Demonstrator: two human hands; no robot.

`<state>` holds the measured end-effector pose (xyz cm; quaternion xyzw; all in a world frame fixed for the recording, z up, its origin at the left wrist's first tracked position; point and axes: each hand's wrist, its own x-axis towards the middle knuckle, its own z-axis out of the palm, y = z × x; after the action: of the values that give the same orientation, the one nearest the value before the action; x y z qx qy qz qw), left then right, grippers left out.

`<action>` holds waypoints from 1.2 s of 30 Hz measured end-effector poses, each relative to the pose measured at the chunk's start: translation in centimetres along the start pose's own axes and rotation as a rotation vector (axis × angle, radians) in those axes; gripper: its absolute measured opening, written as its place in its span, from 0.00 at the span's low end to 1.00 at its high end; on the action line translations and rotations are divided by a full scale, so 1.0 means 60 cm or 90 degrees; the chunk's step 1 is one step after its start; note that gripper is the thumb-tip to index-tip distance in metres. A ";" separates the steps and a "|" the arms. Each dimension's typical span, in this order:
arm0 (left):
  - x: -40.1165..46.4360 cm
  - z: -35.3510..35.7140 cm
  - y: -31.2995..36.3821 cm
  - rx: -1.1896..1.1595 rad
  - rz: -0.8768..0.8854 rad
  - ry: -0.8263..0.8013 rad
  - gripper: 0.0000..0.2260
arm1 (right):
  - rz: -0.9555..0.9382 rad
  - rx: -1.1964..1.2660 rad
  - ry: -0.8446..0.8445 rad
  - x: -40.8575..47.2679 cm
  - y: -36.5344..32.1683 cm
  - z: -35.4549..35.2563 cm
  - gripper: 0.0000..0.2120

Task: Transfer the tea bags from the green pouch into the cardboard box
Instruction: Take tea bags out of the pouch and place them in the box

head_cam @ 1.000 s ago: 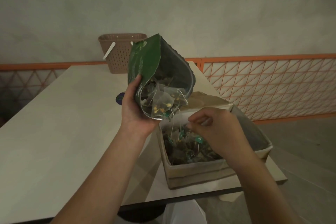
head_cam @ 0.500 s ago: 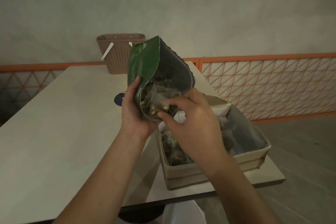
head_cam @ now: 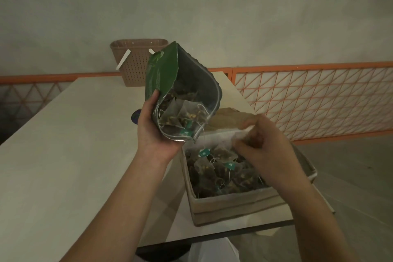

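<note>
Tea bag [head_cam: 253, 141] seemingly pinched in right-hand fingers [head_cam: 244, 149] above box [head_cam: 234, 208]

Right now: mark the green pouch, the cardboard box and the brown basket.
green pouch [head_cam: 162, 72], head view, on its green outer face.
cardboard box [head_cam: 234, 208], head view, on its near outer wall.
brown basket [head_cam: 136, 66], head view, on its perforated front.

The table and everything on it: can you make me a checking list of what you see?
Surface: pale table, bare on the left.
Job's things: green pouch tilted with its mouth open above the cardboard box; tea bags in the pouch, many more in the box.
Clutter: brown basket at the far edge; small dark round thing behind the left hand.
Grippers: left hand grips the pouch; right hand over the box, curled, seemingly pinching a tea bag.
Cables: nothing seen.
Surroundings: grey wall, orange railing.
</note>
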<state>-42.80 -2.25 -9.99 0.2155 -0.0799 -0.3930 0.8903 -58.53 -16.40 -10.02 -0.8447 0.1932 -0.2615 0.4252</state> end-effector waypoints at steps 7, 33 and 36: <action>0.000 0.003 0.001 0.008 0.006 -0.008 0.25 | 0.044 -0.403 -0.074 0.003 0.026 0.005 0.14; 0.009 0.003 0.004 0.017 -0.009 -0.043 0.25 | -0.098 0.309 0.096 0.020 -0.049 -0.018 0.05; 0.009 0.007 0.001 0.021 -0.011 -0.057 0.25 | -0.072 0.309 0.101 0.020 -0.020 -0.039 0.10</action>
<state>-42.53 -2.73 -9.61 0.2128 -0.1240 -0.4087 0.8788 -58.85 -17.83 -7.52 -0.7040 0.1098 -0.3893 0.5837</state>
